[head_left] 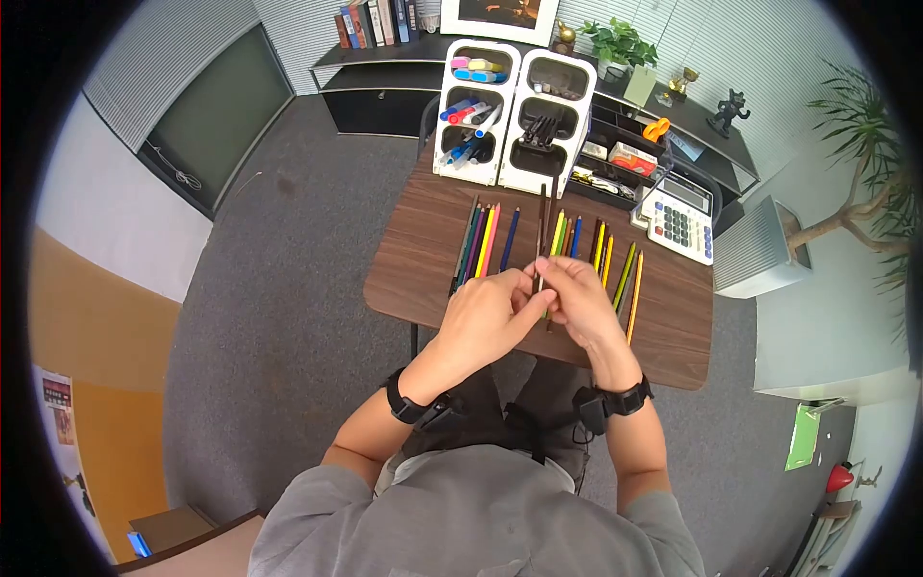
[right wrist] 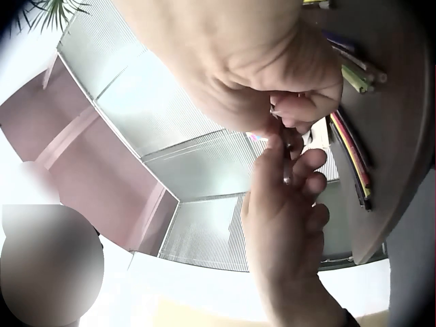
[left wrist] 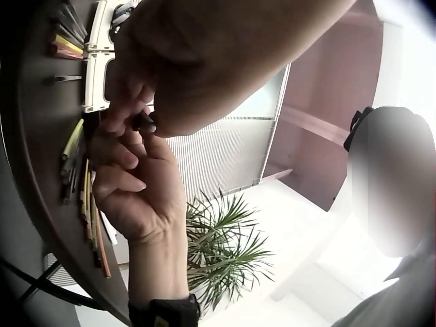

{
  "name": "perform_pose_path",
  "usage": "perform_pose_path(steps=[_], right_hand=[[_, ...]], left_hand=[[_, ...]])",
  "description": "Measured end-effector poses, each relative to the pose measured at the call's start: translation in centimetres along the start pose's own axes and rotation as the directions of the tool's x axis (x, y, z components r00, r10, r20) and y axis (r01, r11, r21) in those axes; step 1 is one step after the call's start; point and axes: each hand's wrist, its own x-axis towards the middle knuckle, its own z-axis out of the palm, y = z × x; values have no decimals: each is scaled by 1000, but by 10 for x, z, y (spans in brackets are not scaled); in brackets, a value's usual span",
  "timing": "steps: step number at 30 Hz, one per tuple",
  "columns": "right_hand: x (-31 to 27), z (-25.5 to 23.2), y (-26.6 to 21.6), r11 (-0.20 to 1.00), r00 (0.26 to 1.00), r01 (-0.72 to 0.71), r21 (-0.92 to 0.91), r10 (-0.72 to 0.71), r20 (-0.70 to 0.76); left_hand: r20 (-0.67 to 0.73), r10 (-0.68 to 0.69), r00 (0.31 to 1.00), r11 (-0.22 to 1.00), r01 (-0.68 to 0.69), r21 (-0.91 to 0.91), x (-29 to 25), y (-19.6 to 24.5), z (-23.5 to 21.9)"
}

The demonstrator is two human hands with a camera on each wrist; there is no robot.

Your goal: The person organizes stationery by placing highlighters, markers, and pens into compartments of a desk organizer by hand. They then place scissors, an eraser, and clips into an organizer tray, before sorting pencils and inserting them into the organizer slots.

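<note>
Both hands meet over the near side of the table (head_left: 404, 279). My left hand (head_left: 486, 313) and my right hand (head_left: 580, 303) pinch dark brown colored pencils (head_left: 542, 216) between thumbs and fingers, points away from me. In the left wrist view, dark pencil ends (left wrist: 144, 123) stick out between the hands. The right wrist view shows a dark shaft (right wrist: 286, 160) running between the fingertips. Left of the hands lies a row of pencils, among them a pink pencil (head_left: 493, 236) and a dark blue pencil (head_left: 511, 238). Right of them lie several more, including green and yellow pencils (head_left: 636, 288).
A white two-column organizer (head_left: 506, 115) with markers and black pens stands at the table's back. Beside it are a black desk organizer (head_left: 615, 139), with orange-handled scissors (head_left: 657, 129), and a calculator (head_left: 681, 219). Behind is a shelf (head_left: 380, 77) with books and a plant.
</note>
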Motion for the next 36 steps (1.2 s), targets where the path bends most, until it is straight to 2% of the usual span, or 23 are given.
perform_pose_path(steps=[3,5,7,9,10,11,15,18,26,30,32,36], right_hand=[[14,-8,-21,996,995,93,-13,-93,27],[22,-8,-38,987,988,155,-42,-156,-16],[34,-15,-47,985,985,172,-32,-171,25],[40,-16,-58,988,988,153,6,-154,24],[44,-18,-61,991,989,137,9,-137,49],[47,-19,-64,990,989,140,8,-140,49],[57,-21,-70,993,995,73,93,-78,61],[66,-22,-72,985,999,-1,171,-6,41],[96,-23,-81,928,997,-75,364,61,47],[108,-23,-87,919,996,-91,384,90,20],[112,-22,-89,929,992,-97,358,118,-38],[121,-25,-94,931,989,-125,344,144,-31]], left_hand=[[15,-17,1000,999,17,-35,12,6,-10],[4,-9,1000,998,10,-65,23,0,-12],[-38,40,998,997,-42,-61,32,1,-17],[-49,23,999,999,-25,-43,44,-4,-23],[-161,173,972,982,-157,106,54,-5,-27],[-245,329,912,927,-263,266,63,-6,-31],[-204,427,881,814,-277,510,103,-12,-47],[-147,452,880,752,-287,594,119,-12,-44],[-120,363,924,775,-228,589,141,-22,-24],[-162,370,915,821,-241,518,150,-34,-17],[-181,377,908,835,-250,490,153,-38,-13],[-216,390,895,846,-256,468,155,-39,-9]])
